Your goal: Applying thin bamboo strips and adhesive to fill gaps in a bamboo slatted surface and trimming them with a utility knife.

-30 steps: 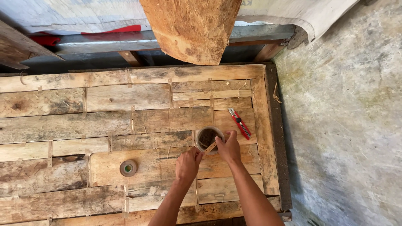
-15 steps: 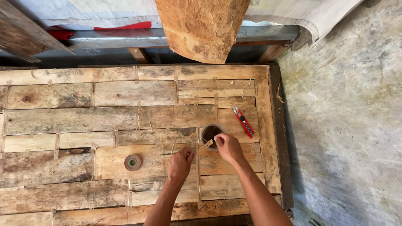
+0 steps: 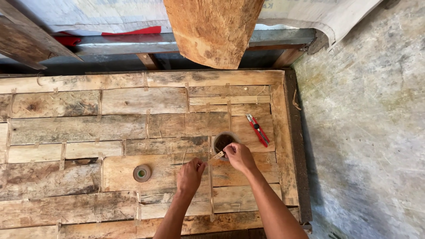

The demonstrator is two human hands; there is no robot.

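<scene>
- A short, pale strip of tape [image 3: 217,156] is pinched between the two hands; its long axis runs from lower left to upper right.
- The strip's lower-left end is gripped by the narrowly closed fingertips of the left hand [image 3: 191,175], which is curled into a loose fist.
- The upper-right end is held under the closed fingers of the right hand [image 3: 239,157], which is the nearer hand to the tape roll [image 3: 223,142].
- The tape roll, a brown ring with a dark hollow centre, is seen lying flat just beyond the right hand's fingers, touching or nearly touching them.
- A red utility knife [image 3: 257,129] is laid to the right of the roll, apart from both hands, its length slanting from upper left to lower right.
- A smaller, greenish-centred roll [image 3: 142,173] is left well to the left of the left hand.
- Everything is borne by a panel [image 3: 79,132] pieced from rough, weathered, fibrous slabs, joined by thin strips.
</scene>
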